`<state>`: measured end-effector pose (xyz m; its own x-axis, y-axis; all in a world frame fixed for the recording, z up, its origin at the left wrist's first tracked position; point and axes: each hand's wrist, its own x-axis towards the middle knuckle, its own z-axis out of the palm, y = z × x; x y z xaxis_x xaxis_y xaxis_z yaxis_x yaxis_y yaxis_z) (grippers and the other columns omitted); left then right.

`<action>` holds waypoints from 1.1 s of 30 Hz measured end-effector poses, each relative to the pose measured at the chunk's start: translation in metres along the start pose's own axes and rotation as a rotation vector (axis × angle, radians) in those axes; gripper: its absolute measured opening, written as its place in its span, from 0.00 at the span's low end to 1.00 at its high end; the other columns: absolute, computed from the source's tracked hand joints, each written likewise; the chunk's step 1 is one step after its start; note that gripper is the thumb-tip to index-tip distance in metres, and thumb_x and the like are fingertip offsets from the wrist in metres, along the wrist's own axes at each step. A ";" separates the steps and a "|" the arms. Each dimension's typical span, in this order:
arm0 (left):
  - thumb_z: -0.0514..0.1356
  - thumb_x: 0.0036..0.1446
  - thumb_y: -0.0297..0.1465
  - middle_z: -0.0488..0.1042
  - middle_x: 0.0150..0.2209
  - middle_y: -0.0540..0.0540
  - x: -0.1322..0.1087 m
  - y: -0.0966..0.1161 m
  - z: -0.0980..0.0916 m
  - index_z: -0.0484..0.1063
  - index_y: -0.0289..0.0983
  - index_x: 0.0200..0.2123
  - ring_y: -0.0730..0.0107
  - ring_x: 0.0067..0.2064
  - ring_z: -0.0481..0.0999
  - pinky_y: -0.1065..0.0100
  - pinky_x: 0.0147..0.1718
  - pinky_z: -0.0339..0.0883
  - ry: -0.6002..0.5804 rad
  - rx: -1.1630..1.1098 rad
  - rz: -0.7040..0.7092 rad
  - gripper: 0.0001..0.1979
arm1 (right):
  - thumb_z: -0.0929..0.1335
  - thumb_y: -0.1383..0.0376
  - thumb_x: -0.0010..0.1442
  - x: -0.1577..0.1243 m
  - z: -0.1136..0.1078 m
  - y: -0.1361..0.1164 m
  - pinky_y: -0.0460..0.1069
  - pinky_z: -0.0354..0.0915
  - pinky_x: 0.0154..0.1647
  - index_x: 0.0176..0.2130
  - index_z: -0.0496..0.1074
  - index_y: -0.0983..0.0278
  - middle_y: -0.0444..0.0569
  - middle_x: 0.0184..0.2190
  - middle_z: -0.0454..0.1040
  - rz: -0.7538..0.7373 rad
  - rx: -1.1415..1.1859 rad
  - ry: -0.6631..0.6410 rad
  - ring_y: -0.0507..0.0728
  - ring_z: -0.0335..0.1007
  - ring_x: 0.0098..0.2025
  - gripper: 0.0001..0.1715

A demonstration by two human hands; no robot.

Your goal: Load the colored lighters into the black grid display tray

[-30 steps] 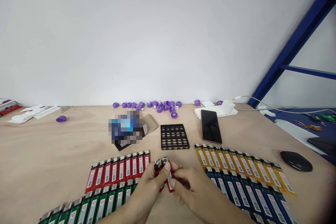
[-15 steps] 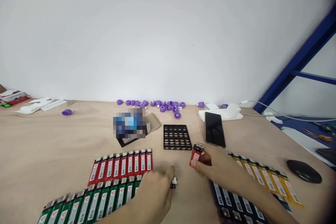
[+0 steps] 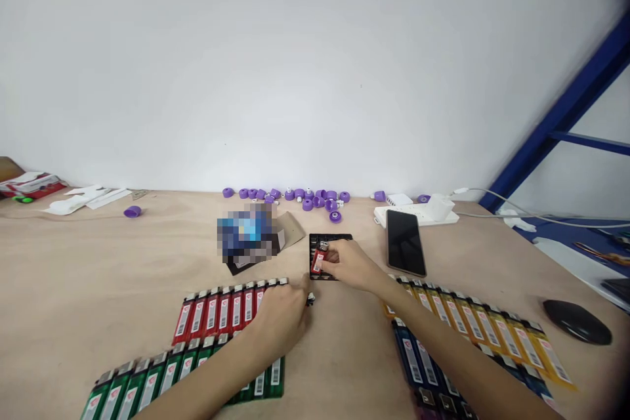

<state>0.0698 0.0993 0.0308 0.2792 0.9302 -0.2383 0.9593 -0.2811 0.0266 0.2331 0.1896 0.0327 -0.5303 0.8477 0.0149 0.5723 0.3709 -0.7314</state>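
My right hand [image 3: 352, 264] pinches a red lighter [image 3: 319, 258], slightly tilted with its metal top up, over the black gridded tray [image 3: 349, 237]. My left hand [image 3: 283, 315] is closed near the tray's front left corner. The metal end of what looks like a lighter [image 3: 310, 299] pokes out beside its fingers; its body is hidden. Under and left of this hand lies a row of red lighters [image 3: 211, 312]. Nearer me is a row of green lighters [image 3: 147, 387], partly covered by my left forearm.
Yellow lighters [image 3: 475, 325] and dark blue lighters [image 3: 413, 357] lie at right, under my right forearm. A phone [image 3: 405, 243], power strip [image 3: 378, 215] and black mouse [image 3: 577, 321] are there too. Purple caps [image 3: 308, 204] sit along the wall, behind an open box [image 3: 246, 236].
My right hand has carried the red lighter left and away from me, over the black tray. My left hand has moved forward, with the metal-ended piece still in it.
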 end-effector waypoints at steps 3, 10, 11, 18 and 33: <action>0.52 0.55 0.22 0.81 0.37 0.31 -0.001 0.000 0.001 0.57 0.26 0.65 0.41 0.39 0.82 0.51 0.34 0.75 0.000 -0.008 0.005 0.32 | 0.70 0.72 0.60 0.001 0.006 0.003 0.48 0.68 0.34 0.31 0.74 0.67 0.45 0.30 0.78 -0.034 -0.045 -0.019 0.53 0.75 0.33 0.04; 0.52 0.55 0.22 0.81 0.38 0.31 0.000 -0.001 0.001 0.61 0.26 0.61 0.41 0.40 0.82 0.50 0.36 0.75 0.002 -0.033 0.015 0.29 | 0.70 0.71 0.60 -0.001 0.010 0.008 0.49 0.62 0.34 0.32 0.74 0.67 0.48 0.31 0.78 -0.133 -0.179 0.015 0.56 0.73 0.33 0.04; 0.52 0.55 0.22 0.81 0.38 0.31 -0.002 0.000 -0.001 0.61 0.26 0.61 0.41 0.40 0.82 0.50 0.36 0.75 -0.001 -0.034 0.013 0.28 | 0.70 0.71 0.60 -0.002 0.011 0.007 0.49 0.61 0.34 0.32 0.74 0.66 0.49 0.31 0.78 -0.146 -0.188 0.019 0.57 0.74 0.34 0.04; 0.51 0.55 0.21 0.81 0.36 0.33 -0.023 0.016 -0.015 0.69 0.30 0.52 0.42 0.37 0.82 0.52 0.34 0.75 -0.034 -0.068 0.066 0.21 | 0.70 0.70 0.60 -0.007 0.022 0.004 0.47 0.61 0.33 0.32 0.76 0.65 0.48 0.31 0.80 -0.141 -0.154 0.067 0.57 0.75 0.34 0.05; 0.54 0.48 0.36 0.54 0.17 0.57 -0.047 0.040 -0.019 0.65 0.39 0.24 0.77 0.18 0.47 0.69 0.19 0.42 -0.391 -1.584 0.011 0.07 | 0.63 0.62 0.65 -0.089 -0.001 -0.030 0.49 0.69 0.41 0.40 0.73 0.62 0.47 0.36 0.78 -0.094 0.151 0.186 0.56 0.75 0.38 0.10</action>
<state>0.0959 0.0492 0.0610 0.4957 0.7475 -0.4423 0.1077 0.4524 0.8853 0.2643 0.1039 0.0540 -0.4443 0.8726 0.2027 0.4183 0.4022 -0.8144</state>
